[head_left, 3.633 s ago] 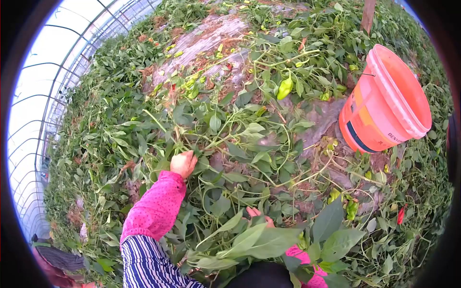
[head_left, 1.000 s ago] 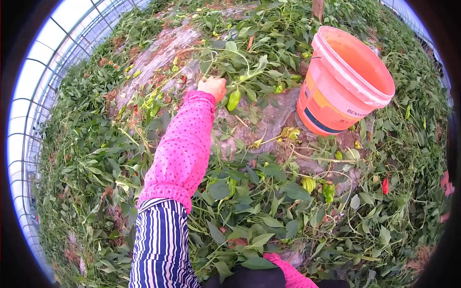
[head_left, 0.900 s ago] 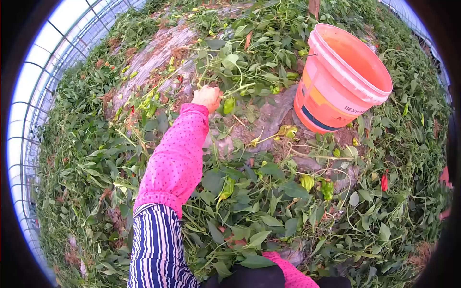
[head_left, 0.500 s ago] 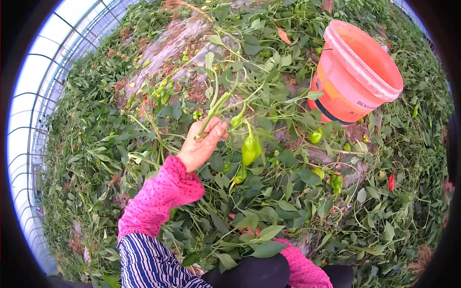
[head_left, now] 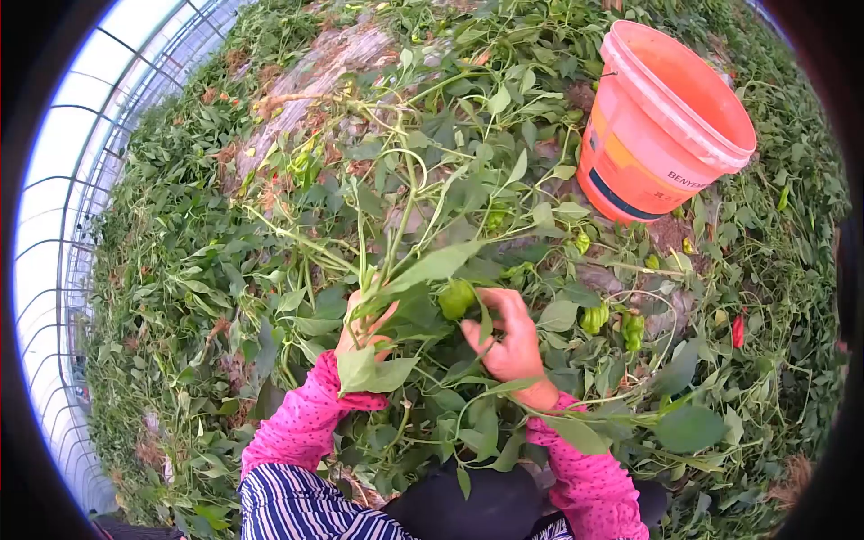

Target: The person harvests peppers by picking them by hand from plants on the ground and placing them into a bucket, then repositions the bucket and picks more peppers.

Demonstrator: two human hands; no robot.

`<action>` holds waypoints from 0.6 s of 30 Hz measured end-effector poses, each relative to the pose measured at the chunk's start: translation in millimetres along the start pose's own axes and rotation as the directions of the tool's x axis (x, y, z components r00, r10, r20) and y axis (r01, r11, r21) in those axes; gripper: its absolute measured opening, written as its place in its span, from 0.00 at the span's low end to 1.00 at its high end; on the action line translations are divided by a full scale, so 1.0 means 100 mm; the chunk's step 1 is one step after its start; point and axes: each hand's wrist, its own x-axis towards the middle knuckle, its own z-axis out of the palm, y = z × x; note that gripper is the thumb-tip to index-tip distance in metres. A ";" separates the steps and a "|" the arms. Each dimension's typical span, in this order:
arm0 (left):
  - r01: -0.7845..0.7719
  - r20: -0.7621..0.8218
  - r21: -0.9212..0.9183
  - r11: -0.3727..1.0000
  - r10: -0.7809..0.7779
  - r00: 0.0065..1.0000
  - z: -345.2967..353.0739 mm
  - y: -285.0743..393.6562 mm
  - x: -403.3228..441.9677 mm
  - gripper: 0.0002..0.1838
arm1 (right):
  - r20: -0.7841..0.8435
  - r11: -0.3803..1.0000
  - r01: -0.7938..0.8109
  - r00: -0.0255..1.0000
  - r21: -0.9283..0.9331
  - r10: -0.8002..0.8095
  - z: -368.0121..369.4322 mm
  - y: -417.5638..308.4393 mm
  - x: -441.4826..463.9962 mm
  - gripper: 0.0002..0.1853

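Note:
My left hand (head_left: 362, 328) is wrapped round the stems of a leafy pepper plant (head_left: 405, 207), partly covered by its leaves. Just right of those leaves hangs a green pepper (head_left: 456, 299). Beside the pepper is my right hand (head_left: 511, 342), its fingers bent and apart, with the thumb and fingertips near the pepper and a leaf between them. No thing is gripped in it that I can make out. Both forearms wear pink dotted sleeves.
An orange-pink bucket (head_left: 661, 126) stands tilted at the upper right. More green peppers (head_left: 633, 331) and a red pepper (head_left: 738, 331) lie among vines on the right. Greenhouse framing (head_left: 67, 225) curves along the left. Plastic film (head_left: 315, 85) shows at the upper left.
My left hand reached forward, took hold of the plant and drew it back toward my body. My right hand has come up from under the leaves to beside the green pepper.

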 end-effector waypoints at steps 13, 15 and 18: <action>-0.319 0.140 0.630 0.708 0.301 0.943 0.36 0.29 -0.15 0.08 | 0.301 0.831 0.465 0.875 -0.306 -0.379 -0.06 0.18 0.32 0.12; -0.480 0.306 0.710 0.516 0.388 0.870 0.39 0.34 -0.18 0.08 | 0.415 0.694 0.540 0.834 -0.476 -0.364 -0.09 0.21 0.33 0.13; -0.448 0.310 0.760 0.470 0.344 0.886 0.45 0.38 -0.35 0.08 | 0.436 0.525 0.509 0.860 -0.682 -0.266 -0.28 0.22 0.44 0.11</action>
